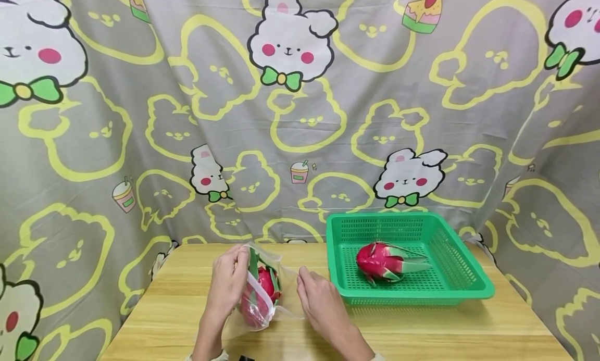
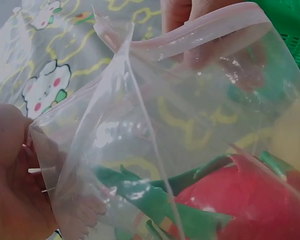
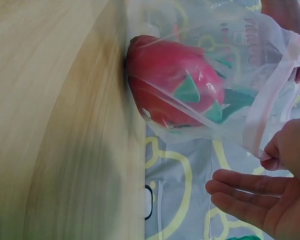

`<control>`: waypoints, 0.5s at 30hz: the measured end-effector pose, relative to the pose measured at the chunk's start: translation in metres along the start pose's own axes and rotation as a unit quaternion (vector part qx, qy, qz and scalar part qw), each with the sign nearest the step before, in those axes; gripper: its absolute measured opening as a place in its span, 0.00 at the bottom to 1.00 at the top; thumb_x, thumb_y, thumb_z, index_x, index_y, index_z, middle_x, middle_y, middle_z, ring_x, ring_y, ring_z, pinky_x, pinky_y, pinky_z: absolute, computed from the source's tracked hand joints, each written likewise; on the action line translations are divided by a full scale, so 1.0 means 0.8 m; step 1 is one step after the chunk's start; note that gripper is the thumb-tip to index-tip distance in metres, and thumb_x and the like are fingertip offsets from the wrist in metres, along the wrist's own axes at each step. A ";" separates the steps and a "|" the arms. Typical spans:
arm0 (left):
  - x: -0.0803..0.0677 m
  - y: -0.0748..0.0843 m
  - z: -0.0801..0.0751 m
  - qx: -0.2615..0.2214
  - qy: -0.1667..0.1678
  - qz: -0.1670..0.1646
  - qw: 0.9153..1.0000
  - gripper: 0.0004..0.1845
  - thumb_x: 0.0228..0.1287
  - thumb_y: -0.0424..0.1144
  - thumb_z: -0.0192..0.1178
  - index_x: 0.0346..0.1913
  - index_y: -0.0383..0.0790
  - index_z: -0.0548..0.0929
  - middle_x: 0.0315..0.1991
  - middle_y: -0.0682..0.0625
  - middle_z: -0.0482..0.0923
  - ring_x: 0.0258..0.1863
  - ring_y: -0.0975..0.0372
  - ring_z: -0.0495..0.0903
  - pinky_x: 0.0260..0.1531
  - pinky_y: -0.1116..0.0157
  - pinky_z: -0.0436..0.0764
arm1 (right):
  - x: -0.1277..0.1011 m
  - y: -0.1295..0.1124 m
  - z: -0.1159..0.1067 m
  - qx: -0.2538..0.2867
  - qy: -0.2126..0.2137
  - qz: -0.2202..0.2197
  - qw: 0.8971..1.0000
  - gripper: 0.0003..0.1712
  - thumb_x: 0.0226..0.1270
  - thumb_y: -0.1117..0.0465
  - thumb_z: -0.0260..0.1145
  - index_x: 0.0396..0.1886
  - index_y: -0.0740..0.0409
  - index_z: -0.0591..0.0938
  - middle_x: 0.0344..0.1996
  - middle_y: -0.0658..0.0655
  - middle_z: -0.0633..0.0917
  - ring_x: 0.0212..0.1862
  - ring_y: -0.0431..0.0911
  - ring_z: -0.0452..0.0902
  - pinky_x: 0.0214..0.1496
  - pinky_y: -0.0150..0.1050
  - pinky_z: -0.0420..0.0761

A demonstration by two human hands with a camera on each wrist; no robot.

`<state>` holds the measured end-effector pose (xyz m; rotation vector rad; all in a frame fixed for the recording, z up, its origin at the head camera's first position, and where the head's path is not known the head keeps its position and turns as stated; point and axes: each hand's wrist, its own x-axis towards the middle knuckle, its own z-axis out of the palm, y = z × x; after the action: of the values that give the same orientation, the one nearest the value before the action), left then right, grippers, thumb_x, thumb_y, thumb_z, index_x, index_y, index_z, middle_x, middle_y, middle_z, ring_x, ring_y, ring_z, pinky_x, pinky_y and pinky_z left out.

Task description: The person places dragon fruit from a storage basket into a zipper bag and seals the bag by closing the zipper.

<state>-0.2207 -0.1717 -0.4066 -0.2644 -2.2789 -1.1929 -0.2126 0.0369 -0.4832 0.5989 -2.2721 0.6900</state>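
L hand (image 1: 228, 283) is pinching the near-left edge of the zip bag's (image 1: 262, 293) mouth, R hand (image 1: 319, 301) is pinching the opposite edge w/ thumb & forefinger, other fingers spread loose. The bag is sitting on the wooden table (image 1: 422, 330) btwn both hands, mouth up, w/ a dragon fruit (image 1: 264, 288) lying low inside, below both grips & closer to L hand. A 2nd dragon fruit (image 1: 386, 261) is lying in the green basket (image 1: 469, 283), well to the R, long axis pointing R
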 end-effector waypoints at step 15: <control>0.001 0.003 -0.007 0.006 0.035 0.038 0.999 0.26 0.75 0.30 0.49 0.14 0.47 0.62 0.19 0.58 0.57 0.19 0.69 0.55 0.21 0.68 0.61 | 0.016 -0.004 -0.016 0.034 0.039 0.010 0.999 0.17 0.72 0.68 0.64 0.26 0.50 0.68 0.19 0.38 0.60 0.21 0.35 0.57 0.21 0.27 0.60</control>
<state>-0.2180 -0.1746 -0.4020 -0.2967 -2.1946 -1.1331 -0.2129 0.0400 -0.4651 0.5716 -2.1937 0.7893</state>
